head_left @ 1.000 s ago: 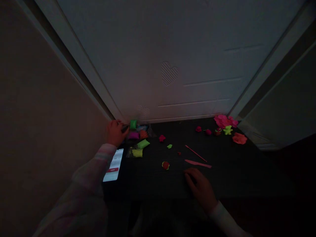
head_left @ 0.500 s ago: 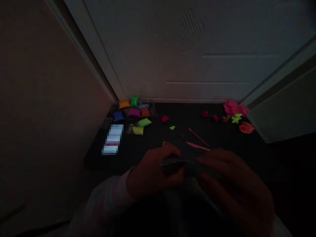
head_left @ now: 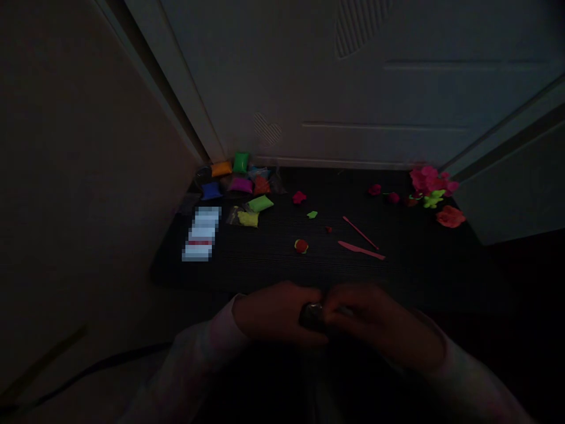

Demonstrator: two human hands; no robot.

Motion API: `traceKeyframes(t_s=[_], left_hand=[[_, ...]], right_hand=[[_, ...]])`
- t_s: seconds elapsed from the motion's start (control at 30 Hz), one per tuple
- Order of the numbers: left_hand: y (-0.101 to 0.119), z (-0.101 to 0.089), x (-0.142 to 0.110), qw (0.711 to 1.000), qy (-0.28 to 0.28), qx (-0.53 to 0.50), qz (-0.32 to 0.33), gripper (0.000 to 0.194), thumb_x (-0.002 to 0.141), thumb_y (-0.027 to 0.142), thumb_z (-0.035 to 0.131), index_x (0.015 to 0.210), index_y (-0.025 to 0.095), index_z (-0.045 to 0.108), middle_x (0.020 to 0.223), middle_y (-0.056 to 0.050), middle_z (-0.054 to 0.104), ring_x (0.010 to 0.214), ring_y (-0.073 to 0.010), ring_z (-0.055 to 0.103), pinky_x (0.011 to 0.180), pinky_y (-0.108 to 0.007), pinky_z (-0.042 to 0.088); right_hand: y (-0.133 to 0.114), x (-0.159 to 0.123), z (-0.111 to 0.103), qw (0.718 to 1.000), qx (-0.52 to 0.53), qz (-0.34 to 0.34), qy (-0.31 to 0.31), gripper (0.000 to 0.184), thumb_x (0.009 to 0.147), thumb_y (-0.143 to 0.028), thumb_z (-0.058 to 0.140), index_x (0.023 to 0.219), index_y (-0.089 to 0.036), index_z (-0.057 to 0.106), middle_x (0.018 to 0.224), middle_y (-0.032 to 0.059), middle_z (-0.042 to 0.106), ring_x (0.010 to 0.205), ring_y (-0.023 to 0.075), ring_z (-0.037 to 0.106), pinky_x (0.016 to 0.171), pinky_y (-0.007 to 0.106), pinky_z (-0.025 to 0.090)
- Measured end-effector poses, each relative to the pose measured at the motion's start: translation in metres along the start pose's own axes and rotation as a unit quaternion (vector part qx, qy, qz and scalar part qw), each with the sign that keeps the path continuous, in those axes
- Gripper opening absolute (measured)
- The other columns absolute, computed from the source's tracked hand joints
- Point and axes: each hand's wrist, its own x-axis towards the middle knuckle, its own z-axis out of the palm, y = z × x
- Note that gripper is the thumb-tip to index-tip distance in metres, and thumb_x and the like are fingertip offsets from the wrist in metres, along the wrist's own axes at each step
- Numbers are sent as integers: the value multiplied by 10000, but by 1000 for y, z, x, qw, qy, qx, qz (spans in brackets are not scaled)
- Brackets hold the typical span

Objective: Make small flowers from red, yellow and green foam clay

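Note:
Low in the view, in dim light, my left hand point(head_left: 278, 313) curls around a dark, glinting piece that looks like thin plastic point(head_left: 312, 313). The fingertips of my right hand point(head_left: 386, 330) pinch its right edge. Most of this piece is hidden by the fingers and the dark. On the black table just beyond the hands lies a small red disc with a yellow-green rim point(head_left: 301, 245). To its right are a pink modelling knife point(head_left: 361, 250) and a thin pink modelling stick point(head_left: 361, 233). A tiny red bit point(head_left: 329, 229) and a green leaf-like piece point(head_left: 312, 215) lie behind the disc.
Several bagged clay packs point(head_left: 241, 185) sit at the table's back left. A blurred-out white phone-like rectangle point(head_left: 202, 234) lies at left. At back right are pink flowers point(head_left: 430, 179), a yellow-green figure point(head_left: 433, 199) and a coral flower point(head_left: 450, 217). A white door point(head_left: 273, 70) rises behind.
My hands have drawn closer together and my right hand has gathered inward on the plastic-like piece. The view has tilted down, and the red disc behind my left hand is now uncovered.

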Motion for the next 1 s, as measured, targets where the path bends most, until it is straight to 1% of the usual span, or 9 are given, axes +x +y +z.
traceKeyframes(t_s=[0.1, 0.17, 0.23, 0.3, 0.37, 0.43, 0.53, 0.7, 1.0], left_hand=[[-19, 5, 10, 999, -16, -34, -2, 260, 598, 344, 675, 754, 169, 562, 631, 65, 542, 575, -80, 509, 522, -173, 362], [-28, 7, 15, 998, 38, -45, 1, 393, 531, 397, 712, 819, 173, 565, 721, 39, 574, 659, -114, 536, 575, -200, 394], [-33, 9, 18, 984, 176, -32, 4, 489, 520, 405, 719, 914, 174, 543, 893, -18, 582, 813, -164, 539, 690, -255, 418], [-34, 13, 17, 941, 339, 0, -11, 379, 618, 383, 655, 905, 168, 531, 956, -57, 560, 894, -187, 512, 774, -304, 400], [-31, 19, 16, 909, 414, 18, -40, 188, 728, 348, 541, 777, 167, 538, 825, -43, 568, 801, -167, 522, 733, -295, 403], [-27, 26, 15, 928, 369, -10, -60, 189, 763, 330, 485, 683, 168, 539, 683, -11, 558, 660, -135, 522, 633, -256, 405], [-25, 36, 16, 950, 283, -98, -87, 207, 752, 354, 494, 710, 165, 569, 666, 4, 584, 623, -119, 537, 574, -221, 401], [-28, 38, 21, 942, 289, -98, -138, 253, 734, 400, 502, 683, 164, 575, 639, 13, 585, 604, -118, 535, 546, -212, 383], [-12, 29, 11, 965, 229, 20, -123, 220, 788, 293, 410, 724, 174, 583, 640, 11, 591, 577, -111, 525, 533, -212, 345]], right_hand=[[20, 1, 14, 996, 70, 51, 10, 122, 778, -266, 524, 744, -185, 609, 729, -18, 643, 693, 91, 581, 645, 183, 424], [27, 1, 20, 992, 88, 85, 41, 124, 768, -267, 526, 726, -184, 608, 724, -15, 640, 697, 100, 576, 654, 195, 421], [31, 2, 23, 985, 92, 116, 88, 128, 758, -270, 523, 712, -181, 601, 712, -10, 631, 689, 109, 570, 649, 206, 422], [34, 2, 24, 976, 97, 140, 135, 149, 757, -294, 512, 706, -177, 589, 697, -5, 619, 675, 116, 564, 631, 214, 425], [38, 3, 27, 969, 95, 149, 171, 174, 763, -324, 501, 711, -178, 580, 691, -3, 611, 672, 120, 560, 624, 218, 427], [42, 4, 31, 968, 79, 141, 191, 179, 772, -331, 492, 718, -184, 578, 700, -2, 609, 681, 123, 559, 629, 221, 426], [44, 7, 39, 973, 32, 115, 199, 164, 786, -300, 478, 724, -188, 580, 718, 4, 609, 683, 123, 557, 638, 227, 421], [42, 12, 45, 975, -49, 95, 192, 140, 788, -229, 462, 710, -181, 569, 717, 14, 606, 692, 131, 561, 634, 241, 413], [36, 7, 43, 982, -37, 86, 161, 150, 805, -256, 469, 701, -177, 543, 716, 9, 588, 690, 125, 551, 644, 245, 409]])
